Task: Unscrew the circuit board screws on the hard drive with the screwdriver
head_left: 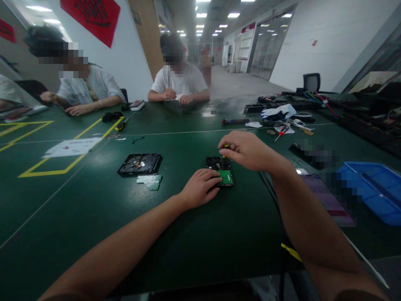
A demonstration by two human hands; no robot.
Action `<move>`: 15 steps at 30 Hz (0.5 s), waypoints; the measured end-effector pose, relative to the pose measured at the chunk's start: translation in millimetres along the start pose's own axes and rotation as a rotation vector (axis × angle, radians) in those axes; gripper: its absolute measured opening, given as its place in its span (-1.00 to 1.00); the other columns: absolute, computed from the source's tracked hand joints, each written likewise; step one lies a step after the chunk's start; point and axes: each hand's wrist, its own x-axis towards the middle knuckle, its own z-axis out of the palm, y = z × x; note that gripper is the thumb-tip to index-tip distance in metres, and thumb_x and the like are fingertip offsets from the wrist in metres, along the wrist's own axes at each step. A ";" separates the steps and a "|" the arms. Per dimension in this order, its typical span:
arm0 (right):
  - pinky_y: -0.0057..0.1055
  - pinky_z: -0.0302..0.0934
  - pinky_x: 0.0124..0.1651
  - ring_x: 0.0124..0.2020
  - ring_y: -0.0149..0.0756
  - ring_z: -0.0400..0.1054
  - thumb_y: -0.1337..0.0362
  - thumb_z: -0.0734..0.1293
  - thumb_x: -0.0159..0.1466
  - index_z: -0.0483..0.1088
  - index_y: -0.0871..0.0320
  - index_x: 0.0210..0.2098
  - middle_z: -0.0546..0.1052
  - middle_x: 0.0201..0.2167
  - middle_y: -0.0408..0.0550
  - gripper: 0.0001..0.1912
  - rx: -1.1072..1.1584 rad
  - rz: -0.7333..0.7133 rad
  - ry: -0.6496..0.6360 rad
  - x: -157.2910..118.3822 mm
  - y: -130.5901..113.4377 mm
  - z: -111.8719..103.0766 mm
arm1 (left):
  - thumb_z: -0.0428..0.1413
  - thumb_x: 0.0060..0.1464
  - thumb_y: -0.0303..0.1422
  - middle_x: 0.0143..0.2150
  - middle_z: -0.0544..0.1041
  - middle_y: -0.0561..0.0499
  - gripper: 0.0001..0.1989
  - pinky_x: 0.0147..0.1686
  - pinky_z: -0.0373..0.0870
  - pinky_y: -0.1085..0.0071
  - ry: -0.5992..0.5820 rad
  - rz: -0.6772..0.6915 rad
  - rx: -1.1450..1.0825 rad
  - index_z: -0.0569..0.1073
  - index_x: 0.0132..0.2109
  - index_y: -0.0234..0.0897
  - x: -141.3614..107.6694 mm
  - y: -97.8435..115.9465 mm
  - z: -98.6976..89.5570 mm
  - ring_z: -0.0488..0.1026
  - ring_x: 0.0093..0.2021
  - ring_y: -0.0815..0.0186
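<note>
left hand (200,188), loosely open, steadies the hard drive (227,178); right hand (249,149) pinches the screwdriver (224,156), best held upright while turning.

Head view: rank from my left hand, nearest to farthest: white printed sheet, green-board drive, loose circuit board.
1. Green-board drive: under the left hand's fingers.
2. Loose circuit board: to the hand's left, on the table.
3. White printed sheet: farther left and farther forward.

Place: office-like room used as an electronics workbench
Ceiling: rows of lights (233,15)
Wall: glass doors (272,44)
Tabletop (103,234): circuit board (151,181), screwdriver (282,130)
</note>
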 end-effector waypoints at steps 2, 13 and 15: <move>-0.27 0.24 -0.01 -0.13 -0.16 0.48 0.25 0.31 0.46 0.62 0.13 -0.11 0.66 -0.15 0.04 -0.78 -0.003 -0.003 0.011 0.9 -0.1 0.8 | 0.14 0.41 -0.25 0.25 0.56 -0.14 -0.64 0.32 0.41 -0.07 0.000 0.001 -0.001 0.51 0.28 -0.14 0.1 -0.3 0.2 0.47 0.31 0.02; -0.27 0.23 -0.08 -0.20 -0.17 0.47 0.26 0.31 0.43 0.58 0.18 -0.09 0.66 -0.15 0.06 -0.79 -0.016 0.047 0.024 1.1 -2.0 1.8 | 0.13 0.42 -0.23 0.27 0.55 -0.14 -0.63 0.32 0.40 -0.07 -0.006 0.008 0.009 0.51 0.28 -0.16 -0.2 -1.2 0.3 0.46 0.31 0.02; -0.25 0.24 -0.03 -0.16 -0.14 0.46 0.23 0.31 0.46 0.59 0.15 -0.14 0.64 -0.15 0.06 -0.79 -0.029 0.022 0.031 1.9 -1.1 2.5 | 0.13 0.42 -0.23 0.27 0.55 -0.14 -0.63 0.32 0.40 -0.07 -0.003 0.011 0.008 0.51 0.28 -0.16 -0.2 -1.4 0.1 0.46 0.31 0.02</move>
